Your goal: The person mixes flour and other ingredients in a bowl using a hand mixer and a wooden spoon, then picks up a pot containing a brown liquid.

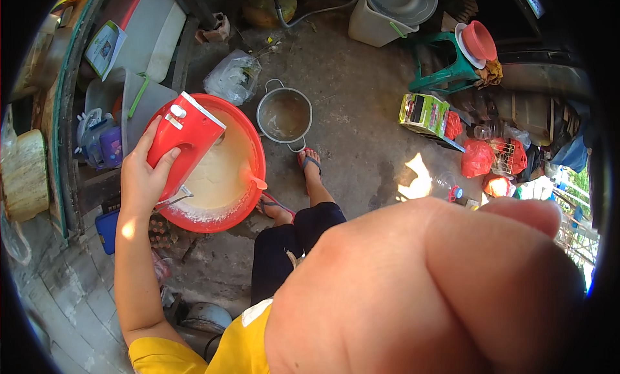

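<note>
My left hand [147, 163] grips a red and white electric hand mixer [186, 139] by its handle. The mixer is over a red plastic basin [263, 151], with its beaters mostly hidden beneath the body. Inside the basin lies a pale, creamy mixture [208, 180], with white powder along the near side. An orange-pink plastic utensil [259, 181] leans on the basin's right rim, its lower part in the mixture. Close to the camera, my right hand [387, 277] fills much of the lower right; its fingertips are largely cut off, so whether it holds anything is unclear.
A grey two-handled pot [285, 115] stands on the concrete floor beside the basin. Behind it lies a clear plastic bag [233, 78]. A green stool [443, 64] with bowls, a box [424, 113] and red bags [477, 158] are on the right. A plastic jug [99, 137] is left.
</note>
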The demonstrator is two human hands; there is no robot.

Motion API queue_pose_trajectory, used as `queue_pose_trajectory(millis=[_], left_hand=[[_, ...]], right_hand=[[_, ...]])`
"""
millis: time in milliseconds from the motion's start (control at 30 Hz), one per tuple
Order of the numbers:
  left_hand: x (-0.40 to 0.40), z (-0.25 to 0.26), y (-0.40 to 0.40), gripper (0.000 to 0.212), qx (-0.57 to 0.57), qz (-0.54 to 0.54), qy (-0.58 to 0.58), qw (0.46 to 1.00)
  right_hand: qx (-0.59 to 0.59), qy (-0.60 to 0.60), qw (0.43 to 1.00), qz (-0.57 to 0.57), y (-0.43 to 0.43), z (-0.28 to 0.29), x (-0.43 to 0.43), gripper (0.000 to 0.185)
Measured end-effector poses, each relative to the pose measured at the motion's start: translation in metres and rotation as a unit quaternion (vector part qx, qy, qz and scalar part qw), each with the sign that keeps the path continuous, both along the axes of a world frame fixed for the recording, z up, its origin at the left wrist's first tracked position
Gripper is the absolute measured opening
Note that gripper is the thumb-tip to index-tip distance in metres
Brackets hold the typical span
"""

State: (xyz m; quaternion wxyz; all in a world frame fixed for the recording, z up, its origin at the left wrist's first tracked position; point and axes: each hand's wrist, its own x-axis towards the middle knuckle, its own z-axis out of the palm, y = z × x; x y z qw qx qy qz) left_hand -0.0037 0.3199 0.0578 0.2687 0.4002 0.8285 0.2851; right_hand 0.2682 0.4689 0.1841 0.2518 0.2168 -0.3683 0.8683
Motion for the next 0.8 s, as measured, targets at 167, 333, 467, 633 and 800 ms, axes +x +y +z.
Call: queue_pose_trajectory(millis=[167,333,467,633,800], left_hand=[[0.0,-0.004,-0.004,0.056,0.021,-0.002,0.017,1.0],[0.003,-0.001,-0.004,0.056,0.01,0.01,-0.001,1.0],[0.005,0.001,-0.005,0.056,-0.003,0.011,0.004,1.0],[0.009,0.0,-0.005,0.056,-0.004,-0.009,0.043,0.999],[0.01,-0.007,-0.011,0.057,0.029,0.004,0.003,1.0]], right_hand=[[0.006,-0.002,1.0,0.005,-0.002,0.001,0.0,0.039],[0.013,-0.003,1.0,0.014,-0.006,0.002,-0.002,0.038],[0.012,-0.005,1.0,0.023,-0.009,0.005,-0.006,0.038],[0.004,-0.011,0.999,0.03,-0.011,0.004,-0.005,0.037],[-0.028,-0.04,0.998,0.04,-0.015,-0.007,-0.018,0.036]])
